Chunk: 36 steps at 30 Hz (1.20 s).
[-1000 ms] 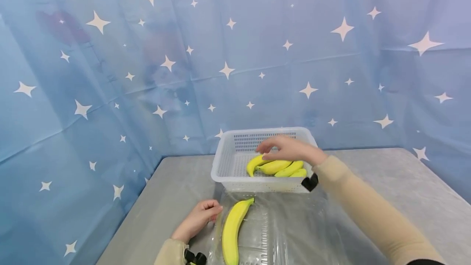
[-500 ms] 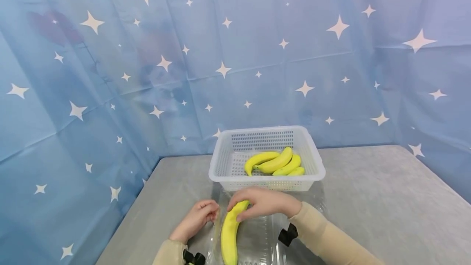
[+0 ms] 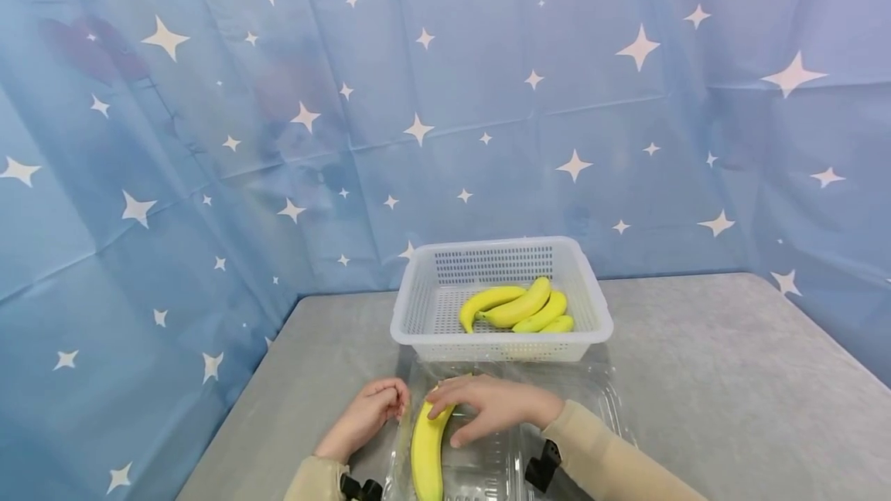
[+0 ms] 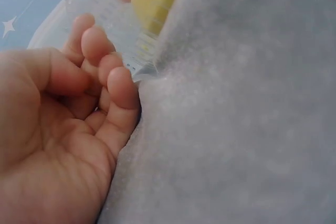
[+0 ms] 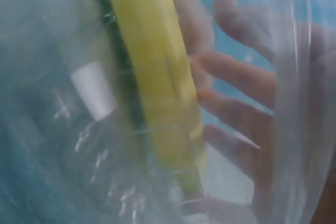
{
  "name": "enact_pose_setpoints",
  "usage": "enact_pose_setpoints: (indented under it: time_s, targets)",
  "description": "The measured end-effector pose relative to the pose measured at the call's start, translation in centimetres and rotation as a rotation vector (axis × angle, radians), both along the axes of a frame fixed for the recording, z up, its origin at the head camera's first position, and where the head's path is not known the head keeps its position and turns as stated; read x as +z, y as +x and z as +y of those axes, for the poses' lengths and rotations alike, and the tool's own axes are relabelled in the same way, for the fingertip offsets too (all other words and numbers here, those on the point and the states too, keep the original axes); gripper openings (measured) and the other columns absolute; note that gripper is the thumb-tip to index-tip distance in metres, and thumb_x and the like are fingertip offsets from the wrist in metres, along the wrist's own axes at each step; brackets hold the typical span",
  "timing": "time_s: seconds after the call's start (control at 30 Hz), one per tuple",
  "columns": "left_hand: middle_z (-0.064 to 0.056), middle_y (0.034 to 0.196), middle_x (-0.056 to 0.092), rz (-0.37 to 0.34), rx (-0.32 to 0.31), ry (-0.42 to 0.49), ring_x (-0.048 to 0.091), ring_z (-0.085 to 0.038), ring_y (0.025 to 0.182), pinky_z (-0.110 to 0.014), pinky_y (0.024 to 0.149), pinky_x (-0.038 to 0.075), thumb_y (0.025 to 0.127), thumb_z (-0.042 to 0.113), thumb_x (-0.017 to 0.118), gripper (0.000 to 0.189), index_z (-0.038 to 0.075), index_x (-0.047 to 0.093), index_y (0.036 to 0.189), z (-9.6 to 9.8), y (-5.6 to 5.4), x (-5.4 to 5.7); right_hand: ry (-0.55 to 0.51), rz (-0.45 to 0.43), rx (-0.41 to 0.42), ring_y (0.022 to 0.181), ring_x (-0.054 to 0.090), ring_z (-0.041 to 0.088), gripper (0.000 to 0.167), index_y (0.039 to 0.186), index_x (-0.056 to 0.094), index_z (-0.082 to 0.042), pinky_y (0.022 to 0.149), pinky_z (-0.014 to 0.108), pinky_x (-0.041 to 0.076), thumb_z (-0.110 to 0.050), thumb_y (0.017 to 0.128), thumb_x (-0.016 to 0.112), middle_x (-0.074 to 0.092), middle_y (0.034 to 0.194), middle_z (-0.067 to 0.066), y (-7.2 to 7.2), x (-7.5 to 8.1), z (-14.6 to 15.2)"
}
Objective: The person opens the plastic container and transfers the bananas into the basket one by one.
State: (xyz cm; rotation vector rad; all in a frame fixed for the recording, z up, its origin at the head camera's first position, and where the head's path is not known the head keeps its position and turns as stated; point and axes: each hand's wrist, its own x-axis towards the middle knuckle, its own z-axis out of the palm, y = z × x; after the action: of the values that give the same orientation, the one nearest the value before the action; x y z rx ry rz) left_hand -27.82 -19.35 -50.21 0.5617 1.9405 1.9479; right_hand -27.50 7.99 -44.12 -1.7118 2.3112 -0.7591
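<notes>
A single yellow banana (image 3: 428, 454) lies lengthwise along the left side of a clear plastic clamshell box (image 3: 483, 470). Over its upper end, my right hand (image 3: 496, 405) touches the peel with extended fingers, the thumb standing apart. Through clear plastic in the right wrist view, those fingers of the right hand (image 5: 239, 95) meet the side of the banana (image 5: 163, 82). My left hand (image 3: 369, 416) rests on the table at the box's left edge. In the left wrist view the left hand (image 4: 68, 119) is loosely curled, its fingertips against the clear plastic corner (image 4: 147, 71).
Behind the box stands a white perforated basket (image 3: 497, 339) with several bananas (image 3: 525, 304) toward its right side. The grey table (image 3: 696, 362) extends to both sides. A blue star-patterned curtain (image 3: 445, 99) hangs along the back and left.
My right hand has come from above the basket down and left to the banana in the box, its thumb now lifted off the peel. The left hand has stayed by the box's edge.
</notes>
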Motion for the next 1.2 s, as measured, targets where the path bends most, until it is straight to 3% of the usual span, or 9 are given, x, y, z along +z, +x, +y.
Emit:
enact_pose_setpoints:
  time_s: [0.17, 0.33, 0.6, 0.83, 0.93, 1.07, 1.2]
  targets:
    - [0.001, 0.079, 0.058, 0.001, 0.023, -0.019, 0.055, -0.012, 0.077, -0.026, 0.075, 0.048, 0.087, -0.010, 0.043, 0.024, 0.006, 0.060, 0.081, -0.07, -0.02, 0.05, -0.002, -0.024, -0.001, 0.134, 0.040, 0.027, 0.037, 0.124, 0.064, -0.011, 0.110, 0.036, 0.031, -0.032, 0.093, 0.065, 0.050, 0.142, 0.011, -0.13, -0.30, 0.11]
    - [0.002, 0.079, 0.061, 0.027, 0.042, -0.003, 0.056, -0.011, 0.076, -0.024, 0.073, 0.047, 0.079, -0.016, 0.044, 0.020, -0.006, 0.060, 0.085, 0.18, -0.01, -0.22, 0.003, -0.031, -0.004, 0.135, 0.040, 0.028, 0.037, 0.124, 0.064, -0.012, 0.110, 0.037, 0.031, -0.033, 0.093, 0.064, 0.050, 0.142, 0.010, -0.23, -0.34, 0.34]
    - [0.001, 0.083, 0.063, 0.017, 0.040, -0.029, 0.059, -0.011, 0.080, -0.024, 0.076, 0.048, 0.080, -0.016, 0.046, 0.023, -0.006, 0.062, 0.092, -0.04, -0.04, -0.24, -0.013, -0.030, -0.012, 0.134, 0.040, 0.028, 0.036, 0.122, 0.065, -0.012, 0.110, 0.038, 0.031, -0.033, 0.093, 0.064, 0.050, 0.141, 0.011, -0.20, -0.37, 0.38]
    - [0.002, 0.083, 0.063, 0.044, -0.003, -0.036, 0.058, -0.010, 0.078, -0.024, 0.073, 0.048, 0.080, -0.017, 0.045, 0.021, -0.026, 0.050, 0.099, -0.24, -0.25, 0.05, -0.020, -0.037, -0.035, 0.134, 0.040, 0.028, 0.034, 0.121, 0.066, -0.013, 0.110, 0.038, 0.031, -0.033, 0.094, 0.064, 0.051, 0.141, 0.010, -0.26, -0.49, 0.31]
    - [0.002, 0.081, 0.063, 0.055, 0.001, -0.050, 0.056, -0.010, 0.075, -0.024, 0.071, 0.047, 0.078, -0.018, 0.044, 0.019, -0.022, 0.053, 0.094, -0.34, -0.22, 0.02, -0.021, -0.030, -0.031, 0.134, 0.040, 0.027, 0.035, 0.122, 0.066, -0.013, 0.110, 0.038, 0.030, -0.034, 0.094, 0.063, 0.051, 0.141, 0.009, -0.31, -0.63, 0.22]
    - [0.001, 0.077, 0.061, 0.046, 0.027, -0.041, 0.055, -0.011, 0.071, -0.024, 0.068, 0.047, 0.077, -0.018, 0.044, 0.021, -0.006, 0.060, 0.085, -0.32, -0.23, 0.01, -0.021, -0.023, -0.034, 0.135, 0.040, 0.026, 0.035, 0.122, 0.066, -0.014, 0.110, 0.037, 0.030, -0.036, 0.094, 0.063, 0.050, 0.142, 0.008, -0.39, -0.81, 0.13]
    - [-0.001, 0.078, 0.059, -0.008, 0.042, 0.009, 0.055, -0.012, 0.071, -0.025, 0.068, 0.048, 0.087, -0.011, 0.042, 0.023, 0.003, 0.061, 0.086, -0.17, -0.38, 0.11, -0.019, -0.024, -0.054, 0.135, 0.040, 0.025, 0.035, 0.121, 0.066, -0.016, 0.110, 0.037, 0.030, -0.036, 0.094, 0.064, 0.051, 0.141, 0.006, -0.46, -0.97, 0.18]
